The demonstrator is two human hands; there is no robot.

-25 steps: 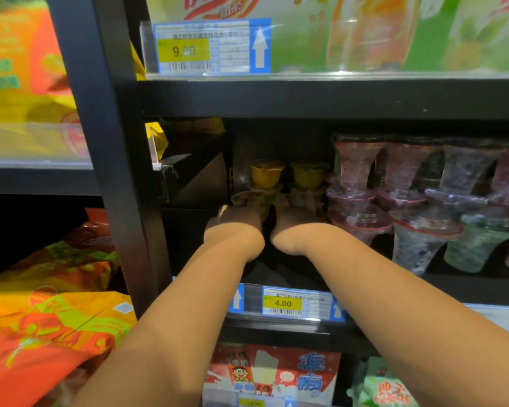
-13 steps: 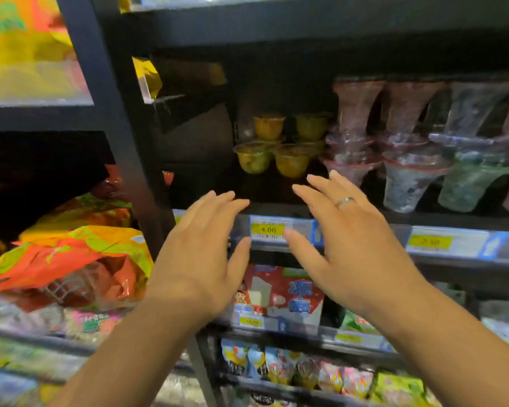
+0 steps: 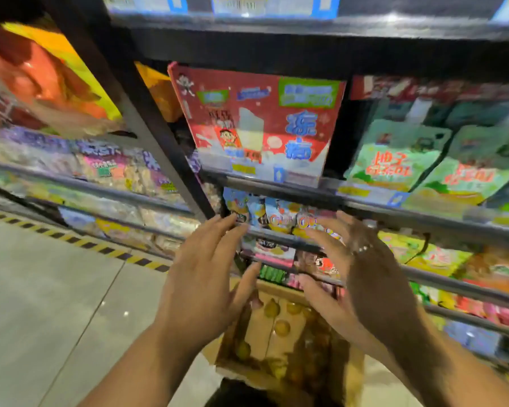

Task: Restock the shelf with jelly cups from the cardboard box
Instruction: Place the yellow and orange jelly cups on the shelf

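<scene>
- Both hands are empty: the left hand (image 3: 202, 284) and right hand (image 3: 362, 284) hover with fingers spread wide, palms turned toward each other, above the box (image 3: 279, 333).
- The box stands open on the floor (image 3: 56, 304), near the person and close against the foot of the shelf (image 3: 321, 201).
- Several yellow jelly cups (image 3: 282, 328) lie loose on its bottom; more seem to crowd the shadowed right side, though blur makes a count impossible.
- Judging by this, restocking is unfinished: cups remain to be lifted, and another fetch looks due.
- The cups look small, rounded and glossy, amber to yellow.
</scene>
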